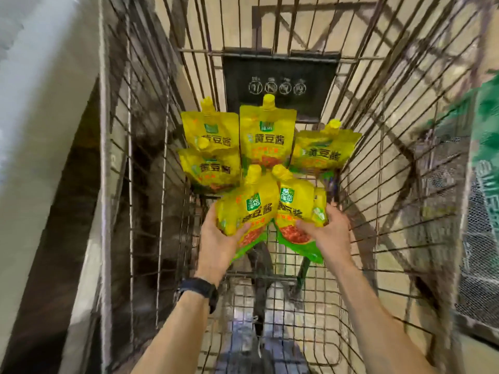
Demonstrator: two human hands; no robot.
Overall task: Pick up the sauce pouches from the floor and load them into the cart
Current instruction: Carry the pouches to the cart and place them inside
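The person's left hand (216, 238) is curled round the lower part of a glossy yellow plastic sauce pouch with a spout cap and a green bottom edge (248, 209), thumb across the printed front and fingers behind. The right hand (333, 230) grips a second yellow pouch of the same kind (293, 209) the same way. A narrow yellow strip just behind it, near the fingers, may be another pouch, but that cannot be told for sure. Both held pouches are tilted with their spouts pointing away from the person. They sit side by side, close together at their lower corners, above the floor of a wire metal shopping cart (378, 163).

Four more yellow pouches (266, 139) lie fanned out at the far end of the cart, spouts toward the far wall. Two overlap on the left, one is in the middle, and one is tilted on the right. Their film is shiny and creased, with dark lettering and a red-brown picture low on the front. Above them a flat black placard with four white round symbols (280, 85) is fixed to the far grid.

The cart's walls are thin, dull, worn rods set in a grid. A black wristband (201, 290) circles the left wrist. Pale floor tiles (313, 292) show through the mesh bottom. A smooth pale panel (40, 103) stands to the left, and blurred green printed packaging (486, 125) to the right, outside the cart.
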